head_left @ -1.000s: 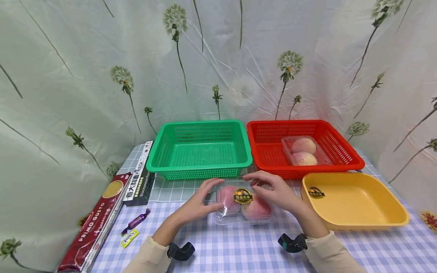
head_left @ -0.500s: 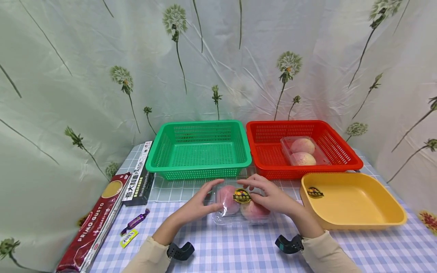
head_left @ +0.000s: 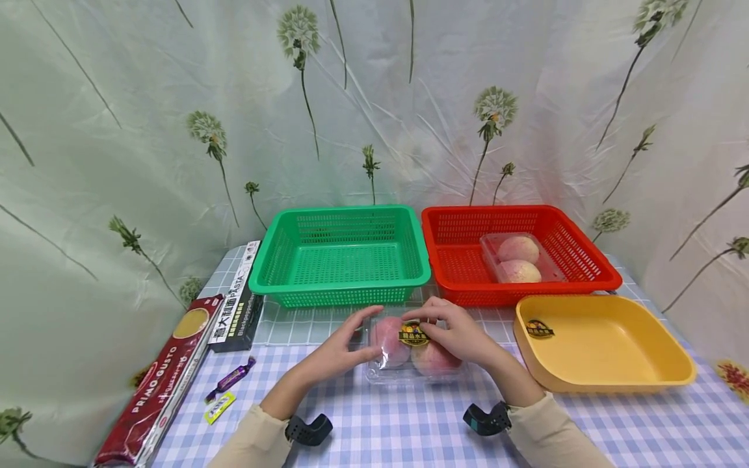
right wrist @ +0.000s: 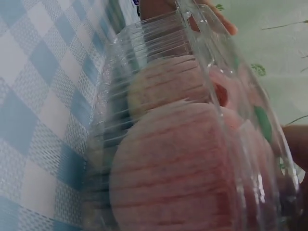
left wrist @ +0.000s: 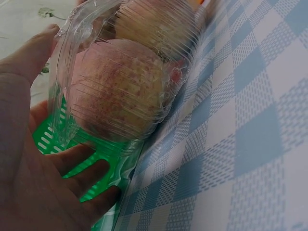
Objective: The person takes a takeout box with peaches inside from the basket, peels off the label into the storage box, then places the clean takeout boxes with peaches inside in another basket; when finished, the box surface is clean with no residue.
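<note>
In the head view, a clear plastic fruit box (head_left: pixel 389 375) stands on the checked cloth with two peaches (head_left: pixel 391 339) inside. A black and gold label (head_left: pixel 413 335) sits on its lid. My left hand (head_left: pixel 337 353) is around the box's left end, thumb by the lid and fingers spread. The left wrist view shows those fingers (left wrist: pixel 96 168) loosely extended beside the clear wall. Over the lid is my right hand (head_left: pixel 456 330), with bent index finger and thumb tips right at the label's upper and right edges. The right wrist view mostly shows the peaches (right wrist: pixel 168 163) through the plastic.
Behind stand a green basket (head_left: pixel 339 288) and a red basket (head_left: pixel 462 286) holding another peach pack (head_left: pixel 519 260). A yellow tray (head_left: pixel 608 351) bearing a similar label (head_left: pixel 539 329) is at right. A pasta box (head_left: pixel 236 312), red pasta bag (head_left: pixel 166 377) and two candies (head_left: pixel 231 379) lie left.
My right hand has moved left across the lid, from the box's right end to the label, fingers drawing closer to it. My left hand and the box have stayed in place.
</note>
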{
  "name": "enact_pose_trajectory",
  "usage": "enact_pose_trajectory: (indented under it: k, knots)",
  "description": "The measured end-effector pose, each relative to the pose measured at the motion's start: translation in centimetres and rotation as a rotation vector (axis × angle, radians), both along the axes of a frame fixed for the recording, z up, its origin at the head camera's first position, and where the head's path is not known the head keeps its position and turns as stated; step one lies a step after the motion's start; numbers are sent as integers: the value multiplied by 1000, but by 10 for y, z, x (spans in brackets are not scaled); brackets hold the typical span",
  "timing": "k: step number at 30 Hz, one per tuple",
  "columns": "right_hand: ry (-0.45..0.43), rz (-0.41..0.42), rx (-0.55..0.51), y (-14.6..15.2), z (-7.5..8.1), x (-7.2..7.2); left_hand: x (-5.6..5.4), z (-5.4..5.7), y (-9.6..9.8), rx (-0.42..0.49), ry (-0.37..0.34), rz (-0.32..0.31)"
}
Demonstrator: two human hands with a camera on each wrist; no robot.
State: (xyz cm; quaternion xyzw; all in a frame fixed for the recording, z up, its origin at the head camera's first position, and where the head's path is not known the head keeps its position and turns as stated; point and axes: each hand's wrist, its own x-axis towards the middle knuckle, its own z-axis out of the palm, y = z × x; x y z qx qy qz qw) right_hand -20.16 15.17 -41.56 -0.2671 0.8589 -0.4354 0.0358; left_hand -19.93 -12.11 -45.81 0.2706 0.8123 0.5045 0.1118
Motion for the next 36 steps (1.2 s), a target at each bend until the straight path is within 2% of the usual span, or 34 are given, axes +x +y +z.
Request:
enact_pose_trajectory:
  k: [9,18,27,31,36]
  knots:
    - [-4,47,-88,1,5,2,0,2,0,3,-2,4]
    - [-57,58,-217,13,19,6,1,3,1,6,-7,2]
    - [-76,-16,-263,33,31,5,0,1,0,4,-7,2]
    - [-50,-57,-268,46,35,3,0,1,0,6,-1,-1]
    - [4,-147,-247,65,43,4,0,1,0,5,0,-2]
